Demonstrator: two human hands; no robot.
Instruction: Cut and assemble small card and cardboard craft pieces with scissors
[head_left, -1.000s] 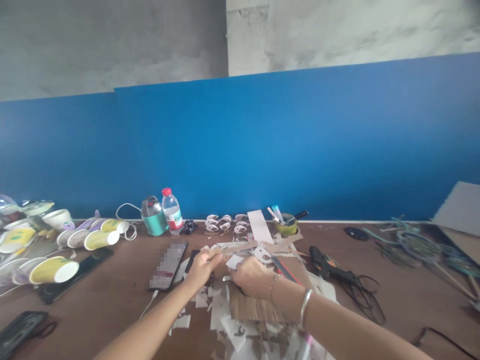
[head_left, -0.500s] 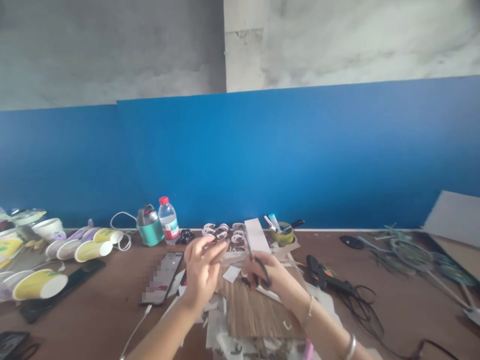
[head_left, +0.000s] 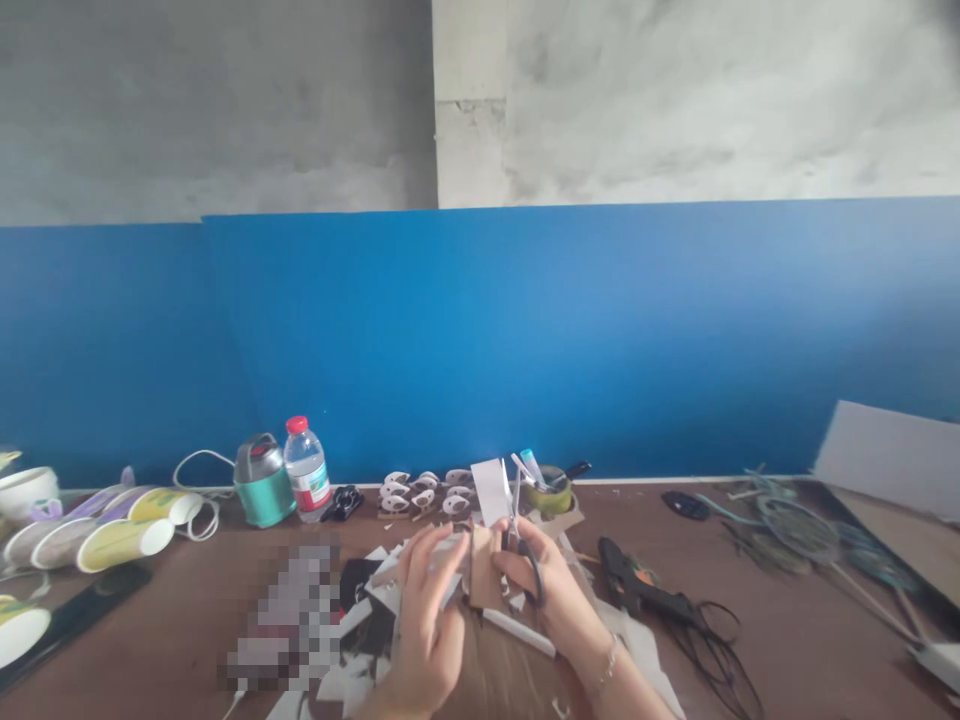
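Note:
My right hand [head_left: 559,580] grips a pair of scissors [head_left: 535,570] by the dark handles, blades pointing up and slightly apart. A small brown cardboard piece [head_left: 486,575] stands between my hands, close to the scissors. My left hand [head_left: 429,610] has its fingertips at the left edge of this piece and seems to pinch it; the thumb's contact is hidden. Beneath both hands lies a larger cardboard sheet [head_left: 502,675] among white and dark paper scraps. Behind them are a white paper strip [head_left: 490,490] and several small white curled cutouts [head_left: 425,500].
Left are a red-capped bottle [head_left: 307,472], a teal-and-grey container [head_left: 264,490], paper cups [head_left: 124,543] and a blurred phone [head_left: 289,615]. A tape roll with pens [head_left: 551,497] stands behind my right hand. Right of it lies a black glue gun [head_left: 637,590] with its cord.
The view has shifted, so the table things sit further left and lower. A brown cardboard piece now shows between my hands. The scissors' blades now point up, visibly parted.

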